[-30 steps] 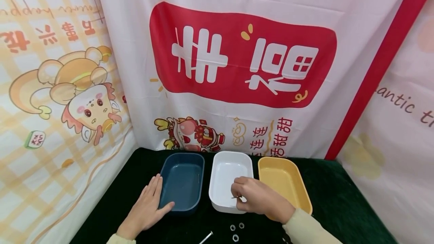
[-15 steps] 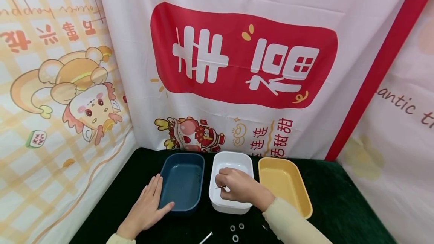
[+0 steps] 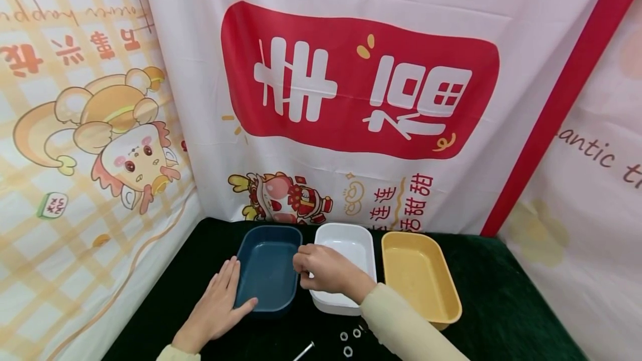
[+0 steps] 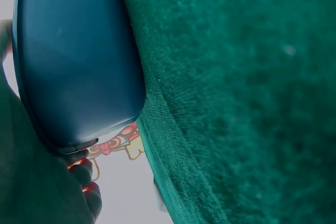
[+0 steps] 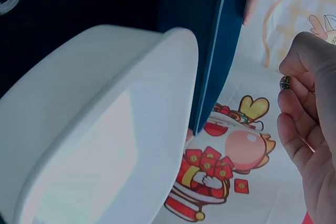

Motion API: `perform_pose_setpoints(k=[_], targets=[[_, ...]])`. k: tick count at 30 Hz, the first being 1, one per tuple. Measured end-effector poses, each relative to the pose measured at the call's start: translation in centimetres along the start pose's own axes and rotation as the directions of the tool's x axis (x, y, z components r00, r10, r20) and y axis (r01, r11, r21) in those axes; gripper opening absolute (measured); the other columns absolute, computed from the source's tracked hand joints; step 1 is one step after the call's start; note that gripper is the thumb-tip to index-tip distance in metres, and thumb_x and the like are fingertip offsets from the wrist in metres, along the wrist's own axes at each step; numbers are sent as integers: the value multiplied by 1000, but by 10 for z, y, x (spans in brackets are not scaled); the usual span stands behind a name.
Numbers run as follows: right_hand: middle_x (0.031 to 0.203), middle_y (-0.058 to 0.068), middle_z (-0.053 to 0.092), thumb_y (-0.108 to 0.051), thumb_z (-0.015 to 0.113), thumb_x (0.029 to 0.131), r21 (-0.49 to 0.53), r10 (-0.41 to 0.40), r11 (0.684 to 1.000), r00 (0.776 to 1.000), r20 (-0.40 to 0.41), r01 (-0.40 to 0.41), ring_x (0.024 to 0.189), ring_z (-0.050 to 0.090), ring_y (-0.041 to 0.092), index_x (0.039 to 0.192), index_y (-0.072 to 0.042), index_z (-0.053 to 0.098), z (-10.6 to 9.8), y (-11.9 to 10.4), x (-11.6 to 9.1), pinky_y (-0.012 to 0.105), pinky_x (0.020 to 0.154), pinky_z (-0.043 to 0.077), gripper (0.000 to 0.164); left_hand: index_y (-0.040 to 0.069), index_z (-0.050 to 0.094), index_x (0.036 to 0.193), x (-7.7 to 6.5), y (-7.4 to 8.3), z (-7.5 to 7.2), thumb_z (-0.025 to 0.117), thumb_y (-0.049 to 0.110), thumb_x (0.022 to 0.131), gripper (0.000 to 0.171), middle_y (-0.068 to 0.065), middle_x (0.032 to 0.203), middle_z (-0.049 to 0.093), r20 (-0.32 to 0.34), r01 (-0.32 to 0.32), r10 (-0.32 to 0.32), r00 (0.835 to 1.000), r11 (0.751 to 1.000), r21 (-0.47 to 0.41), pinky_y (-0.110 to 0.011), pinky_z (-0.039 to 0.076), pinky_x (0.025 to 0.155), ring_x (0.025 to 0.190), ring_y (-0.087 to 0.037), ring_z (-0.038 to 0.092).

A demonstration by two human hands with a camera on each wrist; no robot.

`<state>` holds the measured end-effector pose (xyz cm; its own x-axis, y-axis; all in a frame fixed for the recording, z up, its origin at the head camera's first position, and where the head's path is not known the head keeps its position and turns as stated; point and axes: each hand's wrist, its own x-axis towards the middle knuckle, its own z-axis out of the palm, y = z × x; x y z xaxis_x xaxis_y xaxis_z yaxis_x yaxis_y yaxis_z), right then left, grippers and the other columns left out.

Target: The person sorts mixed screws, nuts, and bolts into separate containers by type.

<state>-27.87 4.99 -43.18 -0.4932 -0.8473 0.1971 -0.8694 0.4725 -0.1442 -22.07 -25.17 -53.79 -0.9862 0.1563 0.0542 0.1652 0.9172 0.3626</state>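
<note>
Now the right fingers pinch a metal piece; straight left fingers touch the blue tray.

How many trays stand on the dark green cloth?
3: the blue tray, with the left hand at its rim; the white tray in the middle, partly behind the right hand; the yellow tray on the right. No others show.
</note>
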Motion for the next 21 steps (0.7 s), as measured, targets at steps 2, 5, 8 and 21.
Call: perform_pose_setpoints(k=[2,5,8,21], targets=[[84,-6,55,-12,75,91,-3,-9,1000,1000,-9,9,75,47,4,85,-19,62,5,0,6,11,66,37,16,-2,13,168,0,0,0,46,83,95,116,-23,177,8,0,-1,1,1000,1000,-2,-70,15,129,163,-47,10],[83,-7,52,-12,75,91,-1,-13,1000,999,-30,13,73,46,3,84,-20,59,13,0,13,10,64,35,19,-2,13,168,0,0,0,45,83,95,116,-23,177,8,-1,-2,2,1000,1000,0,-70,16,129,163,-47,10],[83,-7,52,-12,76,91,15,-5,1000,999,-44,6,73,46,3,85,-20,60,20,2,17,9,64,35,19,-2,13,168,0,0,1,46,82,95,115,-24,177,8,-3,-5,5,1000,1000,0,-70,16,129,163,-47,10],[107,-5,70,-18,76,97,55,59,997,997,-52,-56,93,65,3,112,-18,75,39,2,19,9,84,54,15,-2,14,168,1,-2,3,51,75,98,110,-23,177,8,-11,-9,10,1000,1000,2,-70,16,129,163,-47,11]])
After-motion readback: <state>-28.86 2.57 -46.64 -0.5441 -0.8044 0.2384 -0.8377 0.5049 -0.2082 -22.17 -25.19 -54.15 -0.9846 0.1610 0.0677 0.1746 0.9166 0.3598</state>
